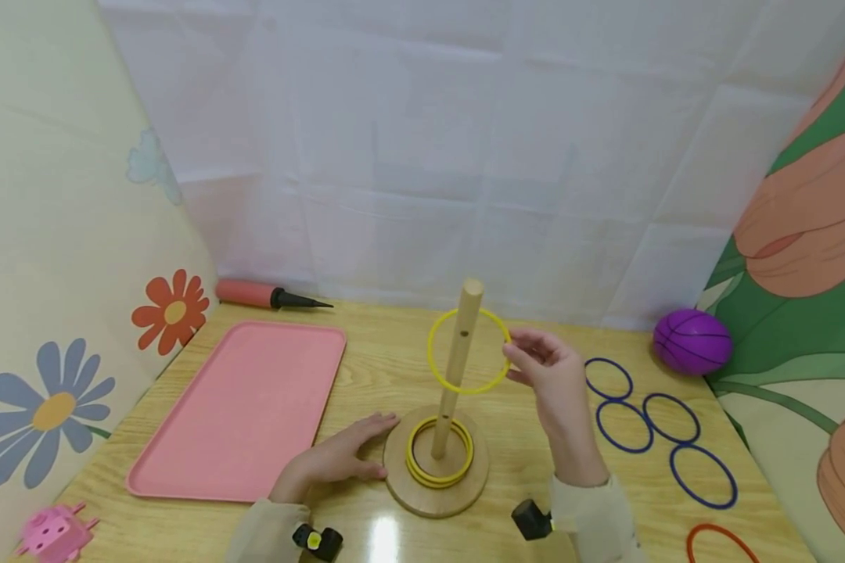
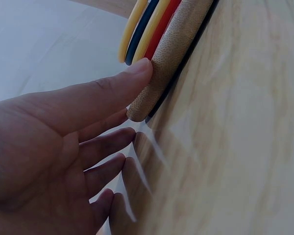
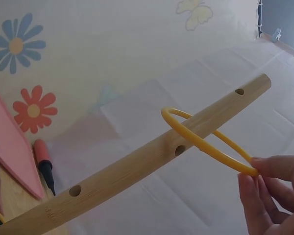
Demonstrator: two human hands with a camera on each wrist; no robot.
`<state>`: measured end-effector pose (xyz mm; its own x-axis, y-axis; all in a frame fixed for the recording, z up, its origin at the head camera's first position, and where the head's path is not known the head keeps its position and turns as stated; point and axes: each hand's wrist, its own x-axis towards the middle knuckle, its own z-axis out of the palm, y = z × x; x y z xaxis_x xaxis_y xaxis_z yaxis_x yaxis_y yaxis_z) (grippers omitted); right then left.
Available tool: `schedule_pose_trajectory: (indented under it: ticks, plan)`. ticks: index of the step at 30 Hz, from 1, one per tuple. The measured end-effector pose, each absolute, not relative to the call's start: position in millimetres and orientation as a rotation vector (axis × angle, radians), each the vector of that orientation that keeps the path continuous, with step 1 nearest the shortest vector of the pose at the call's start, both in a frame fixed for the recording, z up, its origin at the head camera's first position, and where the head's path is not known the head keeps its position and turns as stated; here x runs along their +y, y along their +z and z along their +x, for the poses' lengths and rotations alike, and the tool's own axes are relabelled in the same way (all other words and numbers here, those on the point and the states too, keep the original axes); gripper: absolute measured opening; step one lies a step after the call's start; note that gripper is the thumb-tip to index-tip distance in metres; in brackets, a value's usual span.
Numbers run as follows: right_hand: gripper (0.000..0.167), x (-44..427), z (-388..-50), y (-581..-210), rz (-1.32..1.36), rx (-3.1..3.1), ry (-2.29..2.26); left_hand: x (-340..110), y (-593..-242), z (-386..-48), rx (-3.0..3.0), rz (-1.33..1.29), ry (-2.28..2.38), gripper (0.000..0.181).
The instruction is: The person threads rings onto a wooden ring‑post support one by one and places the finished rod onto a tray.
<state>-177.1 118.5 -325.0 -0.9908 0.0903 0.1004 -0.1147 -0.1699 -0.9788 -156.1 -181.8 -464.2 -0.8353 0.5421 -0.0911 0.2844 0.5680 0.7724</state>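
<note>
A wooden post rises from a round wooden base. My right hand pinches a yellow ring between thumb and fingers; the ring encircles the upper part of the post, tilted. Stacked rings lie around the post's foot, and the left wrist view shows yellow, dark blue and red ones. My left hand lies left of the base, fingers spread, with the thumb touching its edge.
A pink tray lies to the left, a red pump behind it. Several blue rings and a red ring lie to the right. A purple ball sits at the back right, a pink toy at the front left.
</note>
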Motion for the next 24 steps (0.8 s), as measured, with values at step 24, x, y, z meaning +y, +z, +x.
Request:
schedule_pose_trajectory:
  ticks: [24]
  plan:
    - [0.027,124.1,-188.8,-370.1,0.038,-2.385,2.150,-180.7,-463.2,-156.0,2.476,0.679,1.150,0.080]
